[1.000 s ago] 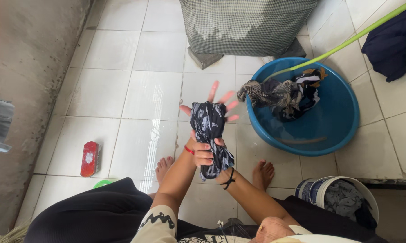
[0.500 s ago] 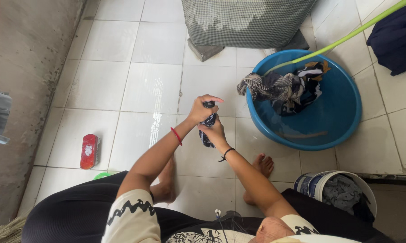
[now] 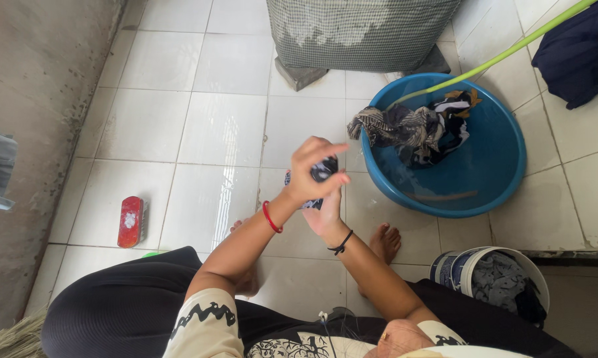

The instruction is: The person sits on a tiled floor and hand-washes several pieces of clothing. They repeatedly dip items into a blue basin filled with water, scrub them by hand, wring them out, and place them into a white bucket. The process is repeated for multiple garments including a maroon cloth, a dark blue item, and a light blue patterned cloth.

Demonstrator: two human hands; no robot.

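Observation:
Over the wet white floor tiles, both my hands wring a small dark blue cloth with a pale pattern (image 3: 323, 170). My left hand (image 3: 310, 171), with a red band at the wrist, is on top and closed around the cloth's upper end. Just below it, my right hand (image 3: 326, 213), with a black band at the wrist, grips the lower end. Most of the cloth is hidden inside my fists. To the right, a round blue basin (image 3: 511, 174) holds a heap of wet patterned clothes (image 3: 411, 131).
A green hose (image 3: 504, 56) runs into the basin from the upper right. A white bucket of clothes (image 3: 491, 280) stands at my lower right. A red scrubbing brush (image 3: 131, 221) lies on the tiles at left. A mesh-covered box (image 3: 358, 33) stands ahead, a rough wall at left.
My right hand went from spread open behind the hanging cloth to closed on it. Both hands have twisted the cloth into a tight bundle and turned, the left now on top.

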